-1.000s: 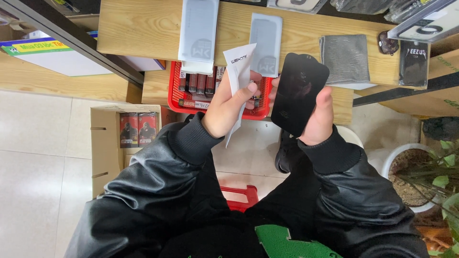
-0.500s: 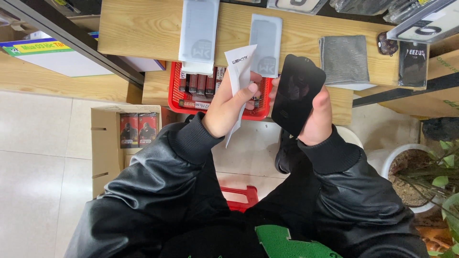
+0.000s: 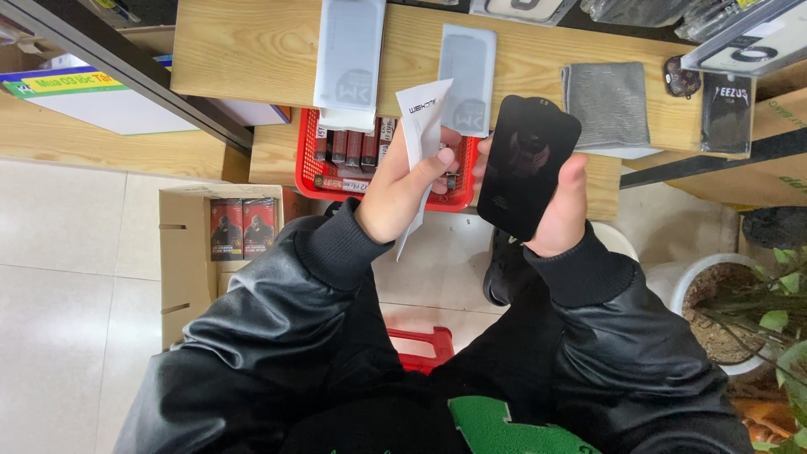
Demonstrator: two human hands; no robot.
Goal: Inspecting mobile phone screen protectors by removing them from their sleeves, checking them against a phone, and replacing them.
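Over the desk's near edge, above the red basket, the left hand pinches a white paper sleeve while the right hand grips a black glass protector, best held by its edges.

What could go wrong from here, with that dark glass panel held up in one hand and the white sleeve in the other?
The right hand holds the dark glass panel by its edges, out past the wooden bench and above the tiled floor; a slip could drop it there. Its fingertips may also smudge the face. The left hand pinches the white paper sleeve loosely over the red basket, so the sleeve might fall in.
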